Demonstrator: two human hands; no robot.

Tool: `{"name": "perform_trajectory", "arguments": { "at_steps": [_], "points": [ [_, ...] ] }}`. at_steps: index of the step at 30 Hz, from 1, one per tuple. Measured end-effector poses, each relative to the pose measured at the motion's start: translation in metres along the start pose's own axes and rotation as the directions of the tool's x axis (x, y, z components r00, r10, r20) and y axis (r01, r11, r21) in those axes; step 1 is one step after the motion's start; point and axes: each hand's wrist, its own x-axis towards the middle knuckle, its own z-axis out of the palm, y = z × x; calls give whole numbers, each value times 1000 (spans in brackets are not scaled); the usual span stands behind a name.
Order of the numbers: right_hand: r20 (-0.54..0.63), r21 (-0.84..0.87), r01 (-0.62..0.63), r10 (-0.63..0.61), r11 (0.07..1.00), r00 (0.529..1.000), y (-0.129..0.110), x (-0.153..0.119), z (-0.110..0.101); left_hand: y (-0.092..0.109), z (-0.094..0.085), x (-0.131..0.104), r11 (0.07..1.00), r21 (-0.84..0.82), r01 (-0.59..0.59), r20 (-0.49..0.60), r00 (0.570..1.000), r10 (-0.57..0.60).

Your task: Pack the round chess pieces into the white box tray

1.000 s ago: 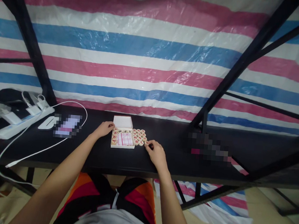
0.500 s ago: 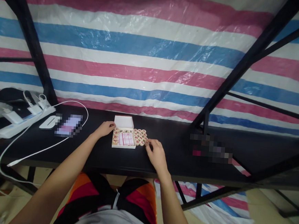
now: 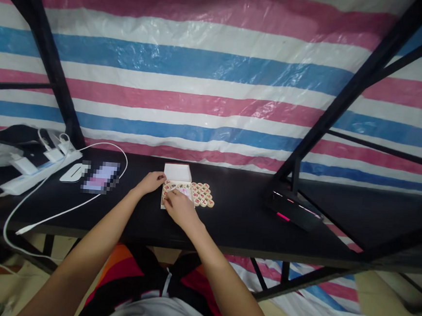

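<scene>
An open white box (image 3: 178, 172) sits on the black table, its lid tipped back. Inside it are round pieces with red and black characters and a folded pink-lined paper (image 3: 185, 191). Several pieces with red characters (image 3: 201, 196) lie in rows against the box's right side. My left hand (image 3: 155, 181) touches the box's left edge near the lid, its fingers closed together. Over the box's left front part, my right hand (image 3: 178, 206) has its fingertips down at the pieces, in a closed grasp; what lies between them is hidden.
A power strip (image 3: 30, 180) with white chargers, a loose white cable (image 3: 56, 214), a white pad (image 3: 73, 172) and a blurred phone (image 3: 100, 176) are at the left. A dark device (image 3: 294, 211) lies by the right frame bar. A striped sheet (image 3: 201, 99) hangs behind.
My right hand has moved left from the rows of pieces to over the box. My left hand remains at the box's edge. The view has shifted slightly.
</scene>
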Motion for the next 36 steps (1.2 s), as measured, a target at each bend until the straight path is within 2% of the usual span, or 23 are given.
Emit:
{"name": "perform_trajectory", "arguments": {
  "at_steps": [5, 8, 10, 11, 13, 16, 19, 22, 24, 28, 36],
  "points": [
    [34, 23, -32, 31, 999, 999, -5, 7, 1, -2, 0, 1, 1000, 3, 12, 4, 1000, -12],
    [-12, 52, -9, 9, 999, 1000, -4, 5, -8, -3, 1, 2, 1000, 2, 3, 4, 1000, -3],
    [-64, 139, -2, 11, 990, 998, 9, 4, -20, -3, 1, 1, 1000, -1, -7, 4, 1000, 7],
    [-97, 207, -6, 27, 978, 995, 20, 5, -28, -3, 0, 1, 1000, -2, -9, 6, 1000, 10],
    [-190, 301, -72, 134, 951, 973, 52, 8, -42, -2, 0, 0, 1000, 2, -10, 8, 1000, 10],
    [-239, 375, -214, 317, 902, 918, 114, 12, -50, -2, 0, 0, 1000, 13, -4, -2, 1000, 5],
    [-188, 333, -379, 454, 864, 871, 170, 11, -37, -4, 1, 0, 1000, 17, -4, -14, 1000, 4],
    [-152, 413, -430, 527, 803, 836, 202, 5, -18, -6, 2, 1, 1000, 3, -1, -8, 1000, 1],
    [-154, 463, -407, 524, 788, 838, 208, 2, -9, -6, 2, 1, 1000, -5, 10, -8, 1000, -10],
    [-151, 477, -347, 465, 807, 872, 204, 2, -3, -3, -1, 1, 1000, -3, 14, -1, 1000, -14],
    [-177, 433, -346, 455, 832, 873, 200, 4, -3, 1, -2, 0, 999, 27, 26, 11, 1000, -26]
  ]
}}
